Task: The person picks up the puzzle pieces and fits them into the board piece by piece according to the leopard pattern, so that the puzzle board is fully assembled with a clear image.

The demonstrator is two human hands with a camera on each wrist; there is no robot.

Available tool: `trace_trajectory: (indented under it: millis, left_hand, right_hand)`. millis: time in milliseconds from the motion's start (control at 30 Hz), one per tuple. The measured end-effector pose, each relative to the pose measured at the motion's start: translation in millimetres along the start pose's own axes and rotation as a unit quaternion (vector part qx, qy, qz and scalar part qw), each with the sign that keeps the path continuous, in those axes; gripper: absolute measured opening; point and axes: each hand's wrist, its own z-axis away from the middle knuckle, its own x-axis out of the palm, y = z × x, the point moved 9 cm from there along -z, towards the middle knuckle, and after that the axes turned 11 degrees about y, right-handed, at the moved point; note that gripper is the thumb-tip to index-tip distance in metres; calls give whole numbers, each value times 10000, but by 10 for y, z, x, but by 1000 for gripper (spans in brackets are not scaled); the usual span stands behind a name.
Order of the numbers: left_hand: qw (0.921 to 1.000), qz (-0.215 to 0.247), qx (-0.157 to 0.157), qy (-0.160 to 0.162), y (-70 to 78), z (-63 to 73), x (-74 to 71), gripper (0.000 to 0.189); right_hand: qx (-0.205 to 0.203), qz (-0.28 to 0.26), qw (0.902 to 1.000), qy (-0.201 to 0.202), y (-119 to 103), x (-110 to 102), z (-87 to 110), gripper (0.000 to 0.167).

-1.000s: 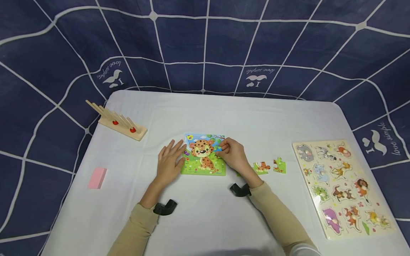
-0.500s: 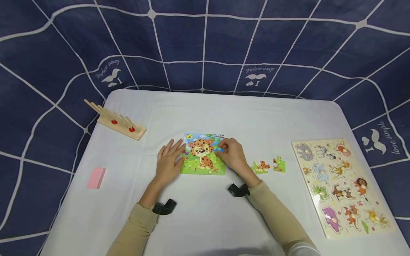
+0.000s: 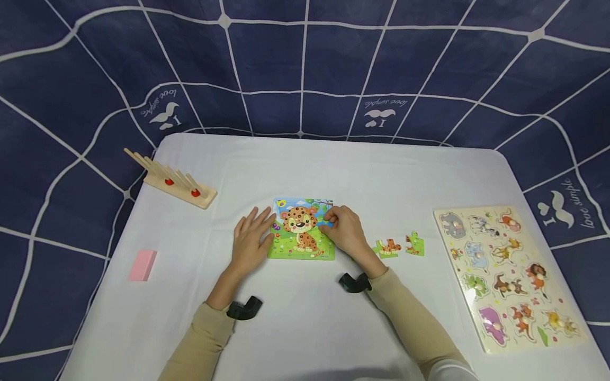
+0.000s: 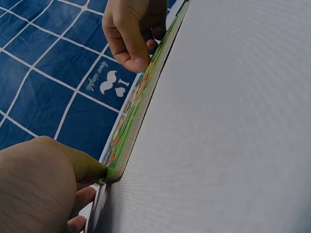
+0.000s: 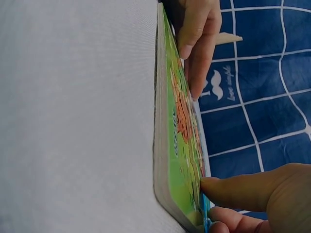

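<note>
The flat, rectangular, green-and-blue leopard jigsaw board lies mid-table. My right hand pinches a thin blue piece at its right side; my left hand, fingers outstretched, rests against its left edge. Misaligned tabs could ride up; a slack left thumb might let the board slide. My right wrist could nudge the loose green, orange-spotted pieces beside it.

Navy fabric, white-gridded (moustaches printed on it), hangs behind and beside a white-covered table.
</note>
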Motion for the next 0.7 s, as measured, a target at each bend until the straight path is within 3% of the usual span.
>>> trace_trajectory:
  millis: [467,700]
  left_hand:
    - [10000,-28,55,58,5,8,-6,47]
    - [10000,-25,62,60,11,10,-7,47]
  right_hand:
    - [-56,48,9999,-130,-38,-30,12,20]
    - [-456,-178,9986,-223,-67,-179,70,27]
